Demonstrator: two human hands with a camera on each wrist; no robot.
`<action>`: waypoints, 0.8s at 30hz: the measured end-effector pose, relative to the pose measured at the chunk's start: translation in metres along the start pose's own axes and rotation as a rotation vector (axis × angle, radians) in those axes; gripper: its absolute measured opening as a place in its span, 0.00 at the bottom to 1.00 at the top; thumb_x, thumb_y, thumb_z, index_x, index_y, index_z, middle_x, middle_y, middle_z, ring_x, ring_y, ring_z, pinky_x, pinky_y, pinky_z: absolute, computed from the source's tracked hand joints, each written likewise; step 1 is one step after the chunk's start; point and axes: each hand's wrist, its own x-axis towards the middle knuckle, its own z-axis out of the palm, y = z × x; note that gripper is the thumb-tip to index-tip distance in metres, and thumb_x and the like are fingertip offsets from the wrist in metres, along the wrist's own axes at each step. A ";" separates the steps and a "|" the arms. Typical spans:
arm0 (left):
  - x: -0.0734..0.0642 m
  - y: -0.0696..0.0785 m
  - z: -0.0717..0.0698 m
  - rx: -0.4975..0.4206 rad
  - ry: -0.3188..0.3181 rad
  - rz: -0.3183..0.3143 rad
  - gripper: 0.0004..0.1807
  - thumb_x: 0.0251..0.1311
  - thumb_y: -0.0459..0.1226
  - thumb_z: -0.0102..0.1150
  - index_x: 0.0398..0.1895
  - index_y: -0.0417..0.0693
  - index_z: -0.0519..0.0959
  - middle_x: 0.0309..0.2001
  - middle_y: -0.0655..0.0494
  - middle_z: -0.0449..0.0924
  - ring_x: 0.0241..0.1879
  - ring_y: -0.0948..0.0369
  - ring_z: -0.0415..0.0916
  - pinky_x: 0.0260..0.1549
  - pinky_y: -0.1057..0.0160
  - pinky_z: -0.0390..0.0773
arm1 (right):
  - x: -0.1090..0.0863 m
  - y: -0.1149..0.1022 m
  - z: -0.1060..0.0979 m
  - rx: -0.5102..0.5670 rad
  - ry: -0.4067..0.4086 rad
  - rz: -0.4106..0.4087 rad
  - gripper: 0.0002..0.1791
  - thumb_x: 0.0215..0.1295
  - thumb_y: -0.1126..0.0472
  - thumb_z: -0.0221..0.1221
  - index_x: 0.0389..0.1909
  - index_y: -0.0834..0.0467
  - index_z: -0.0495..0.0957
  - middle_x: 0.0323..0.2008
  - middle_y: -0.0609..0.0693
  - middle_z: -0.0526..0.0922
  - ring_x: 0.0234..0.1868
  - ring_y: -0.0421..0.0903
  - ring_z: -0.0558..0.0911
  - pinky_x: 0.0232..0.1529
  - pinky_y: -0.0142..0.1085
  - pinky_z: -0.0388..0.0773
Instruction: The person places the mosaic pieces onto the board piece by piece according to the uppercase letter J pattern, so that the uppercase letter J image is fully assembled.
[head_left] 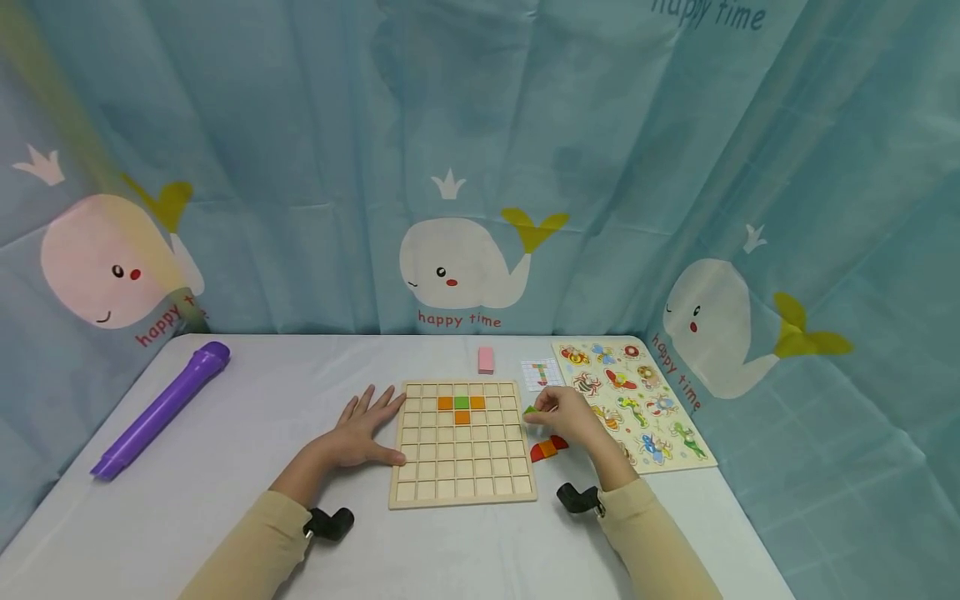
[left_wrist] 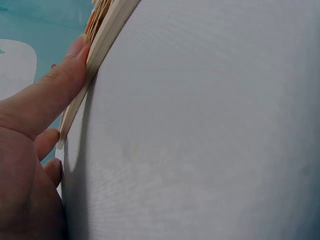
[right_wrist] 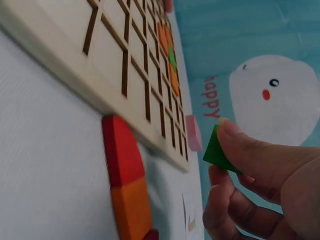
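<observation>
A wooden grid board [head_left: 462, 483] lies flat on the white table. Three orange tiles [head_left: 462, 418] and a green square tile [head_left: 461, 402] sit in its upper cells, forming a T. My left hand [head_left: 356, 437] rests spread at the board's left side, its thumb [left_wrist: 60, 80] and fingertips touching the edge. By the right edge, my right hand [head_left: 572, 417] pinches another green tile [right_wrist: 220, 154] between thumb and fingers, held above the table. Under that hand lie two red rounded pieces [right_wrist: 123, 155] with an orange tile [right_wrist: 131, 207] between them.
A small pattern card [head_left: 534, 376] and a pink block [head_left: 486, 361] lie behind the board. To the right is an insect picture board [head_left: 660, 408], partly behind the right hand. A purple tube-like object [head_left: 161, 412] lies far left. A whale-print curtain [head_left: 315, 250] surrounds the table.
</observation>
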 end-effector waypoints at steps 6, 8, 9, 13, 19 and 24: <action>0.000 0.000 0.000 0.000 0.003 0.003 0.66 0.43 0.63 0.76 0.82 0.49 0.51 0.82 0.41 0.40 0.79 0.37 0.24 0.74 0.35 0.27 | 0.006 -0.019 0.009 -0.009 0.009 -0.061 0.12 0.56 0.51 0.74 0.28 0.51 0.81 0.25 0.47 0.80 0.29 0.46 0.76 0.29 0.37 0.72; 0.000 0.000 0.000 0.001 0.002 0.002 0.66 0.42 0.63 0.76 0.82 0.49 0.51 0.82 0.41 0.40 0.79 0.37 0.24 0.74 0.35 0.27 | 0.008 -0.024 0.013 -0.010 0.004 -0.080 0.09 0.58 0.52 0.73 0.29 0.50 0.84 0.26 0.45 0.82 0.30 0.44 0.78 0.31 0.37 0.74; 0.000 0.000 0.000 0.001 0.002 0.001 0.66 0.42 0.63 0.75 0.81 0.49 0.51 0.82 0.41 0.40 0.79 0.37 0.24 0.74 0.35 0.27 | 0.008 -0.027 0.015 -0.015 -0.003 -0.090 0.07 0.60 0.53 0.72 0.30 0.50 0.85 0.27 0.44 0.84 0.31 0.43 0.79 0.33 0.37 0.76; 0.000 0.001 0.000 -0.005 0.001 0.002 0.66 0.42 0.63 0.76 0.81 0.49 0.52 0.82 0.41 0.40 0.79 0.37 0.24 0.74 0.35 0.27 | 0.011 -0.034 0.026 -0.028 -0.030 -0.140 0.04 0.66 0.56 0.67 0.36 0.51 0.89 0.34 0.44 0.87 0.34 0.41 0.81 0.37 0.37 0.80; 0.001 0.000 0.000 -0.001 0.007 0.008 0.66 0.42 0.63 0.76 0.81 0.49 0.52 0.82 0.40 0.40 0.79 0.37 0.25 0.74 0.35 0.27 | 0.014 -0.043 0.043 -0.034 -0.069 -0.183 0.06 0.69 0.56 0.65 0.39 0.52 0.88 0.38 0.45 0.87 0.35 0.41 0.79 0.36 0.36 0.79; 0.000 0.000 0.000 -0.009 0.005 0.005 0.66 0.42 0.63 0.76 0.81 0.49 0.52 0.82 0.41 0.40 0.79 0.37 0.24 0.74 0.35 0.27 | 0.017 -0.049 0.057 -0.025 -0.104 -0.195 0.05 0.68 0.56 0.66 0.35 0.51 0.88 0.32 0.43 0.86 0.32 0.41 0.79 0.35 0.35 0.79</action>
